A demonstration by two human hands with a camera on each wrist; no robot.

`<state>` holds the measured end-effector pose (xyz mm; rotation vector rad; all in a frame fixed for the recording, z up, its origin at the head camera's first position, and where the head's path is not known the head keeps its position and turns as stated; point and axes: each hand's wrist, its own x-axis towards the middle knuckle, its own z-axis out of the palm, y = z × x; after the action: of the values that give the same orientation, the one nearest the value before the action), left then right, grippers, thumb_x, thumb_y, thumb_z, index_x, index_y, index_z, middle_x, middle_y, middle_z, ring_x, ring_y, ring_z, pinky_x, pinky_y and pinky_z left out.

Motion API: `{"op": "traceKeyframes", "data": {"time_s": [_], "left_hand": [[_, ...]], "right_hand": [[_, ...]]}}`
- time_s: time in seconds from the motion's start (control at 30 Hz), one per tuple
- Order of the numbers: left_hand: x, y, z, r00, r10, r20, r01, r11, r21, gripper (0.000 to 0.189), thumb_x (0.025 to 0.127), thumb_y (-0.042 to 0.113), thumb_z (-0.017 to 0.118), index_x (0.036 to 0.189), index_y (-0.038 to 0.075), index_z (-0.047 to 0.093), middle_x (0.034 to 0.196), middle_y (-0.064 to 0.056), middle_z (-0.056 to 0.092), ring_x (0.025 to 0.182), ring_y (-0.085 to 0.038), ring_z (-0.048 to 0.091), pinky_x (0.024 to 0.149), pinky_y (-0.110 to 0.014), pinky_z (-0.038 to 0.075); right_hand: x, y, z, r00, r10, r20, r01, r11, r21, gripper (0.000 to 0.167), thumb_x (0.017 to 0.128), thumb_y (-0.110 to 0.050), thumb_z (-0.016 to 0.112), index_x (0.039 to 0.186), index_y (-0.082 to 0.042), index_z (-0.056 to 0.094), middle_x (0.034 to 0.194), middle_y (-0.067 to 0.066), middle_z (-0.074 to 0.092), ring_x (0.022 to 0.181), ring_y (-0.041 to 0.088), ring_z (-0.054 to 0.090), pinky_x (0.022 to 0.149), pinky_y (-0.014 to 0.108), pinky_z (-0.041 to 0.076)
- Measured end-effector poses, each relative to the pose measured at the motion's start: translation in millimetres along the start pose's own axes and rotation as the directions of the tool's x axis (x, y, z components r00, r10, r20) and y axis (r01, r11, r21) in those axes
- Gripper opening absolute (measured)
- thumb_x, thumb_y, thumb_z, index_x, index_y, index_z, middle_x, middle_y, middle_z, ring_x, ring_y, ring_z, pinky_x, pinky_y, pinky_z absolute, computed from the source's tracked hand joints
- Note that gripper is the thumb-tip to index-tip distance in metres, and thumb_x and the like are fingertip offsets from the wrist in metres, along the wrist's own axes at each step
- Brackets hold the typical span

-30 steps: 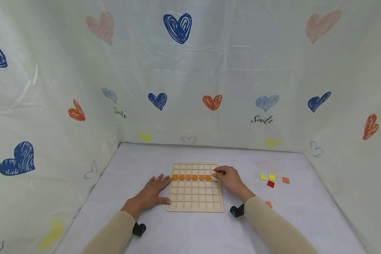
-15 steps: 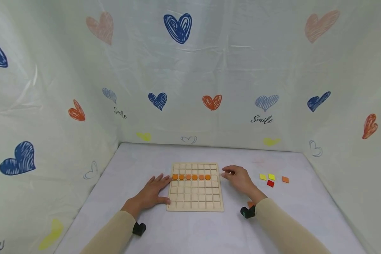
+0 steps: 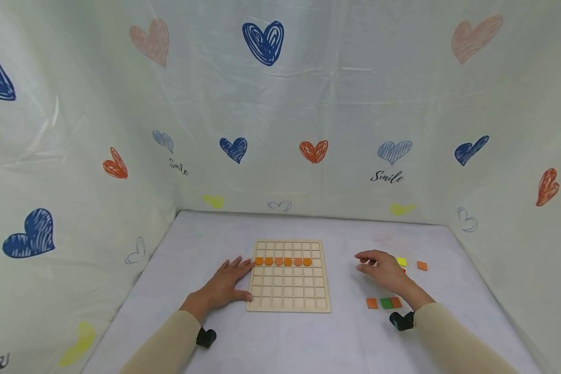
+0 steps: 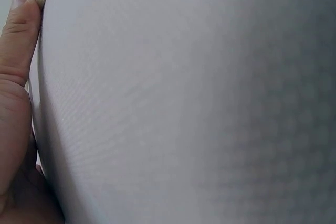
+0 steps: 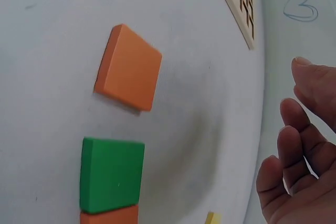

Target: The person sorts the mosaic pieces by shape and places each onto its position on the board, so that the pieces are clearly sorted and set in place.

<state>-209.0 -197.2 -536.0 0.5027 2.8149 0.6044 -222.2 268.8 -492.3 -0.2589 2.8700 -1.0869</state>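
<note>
A wooden grid board [image 3: 289, 291] lies on the table, with a row of round orange discs [image 3: 287, 262] in its upper part. My left hand [image 3: 225, 283] rests at the board's left side, fingers spread, thumb and fingertips at its edge. In the left wrist view the thumb [image 4: 18, 35] touches the board's rim. To the right of the board my right hand [image 3: 384, 270] hovers over the table, its fingers loosely bent and holding nothing. Below it lie an orange square tile [image 5: 131, 69] and a green square tile [image 5: 112, 176], which touches a second orange tile [image 5: 110, 216].
Near the right hand are a yellow tile [image 3: 402, 261] and another orange tile [image 3: 422, 266]. A red tile [image 3: 404, 270] is mostly hidden behind the hand. A white curtain [image 3: 336, 104] printed with hearts surrounds the table [image 3: 280, 343].
My right hand has moved from the board's right edge out to the right, toward the loose tiles. The orange and green tiles under the forearm have come into view. The left hand stays put.
</note>
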Motion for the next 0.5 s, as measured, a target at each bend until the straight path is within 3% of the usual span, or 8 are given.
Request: {"op": "traceKeyframes", "data": {"time_s": [0.23,0.5], "left_hand": [[-0.3,-0.9,-0.3,1.000,0.007,0.000,-0.007,1.000,0.007,0.100,0.082,0.057,0.083,0.164,0.019,0.041,0.171,-0.002,0.038,0.164,-0.031,0.019,0.135,-0.054,0.010],[-1.7,1.3,-1.5,1.000,0.011,0.003,-0.011,1.000,-0.001,0.101,0.081,0.056,0.084,0.164,0.018,0.041,0.171,-0.004,0.038,0.163,-0.032,0.020,0.135,-0.055,0.012]], "right_hand": [[-16.7,11.3,-10.5,0.999,0.010,0.044,-0.010,1.000,-0.007,0.039,0.097,-0.025,0.077,0.132,-0.008,0.073,0.125,0.010,0.071,0.111,0.027,0.058,0.083,0.033,0.053],[-37.4,21.6,-8.8,0.997,0.000,0.079,0.001,1.000,-0.009,0.043,0.096,-0.032,0.078,0.135,-0.015,0.072,0.137,0.007,0.068,0.130,0.035,0.055,0.106,0.060,0.050]]}}
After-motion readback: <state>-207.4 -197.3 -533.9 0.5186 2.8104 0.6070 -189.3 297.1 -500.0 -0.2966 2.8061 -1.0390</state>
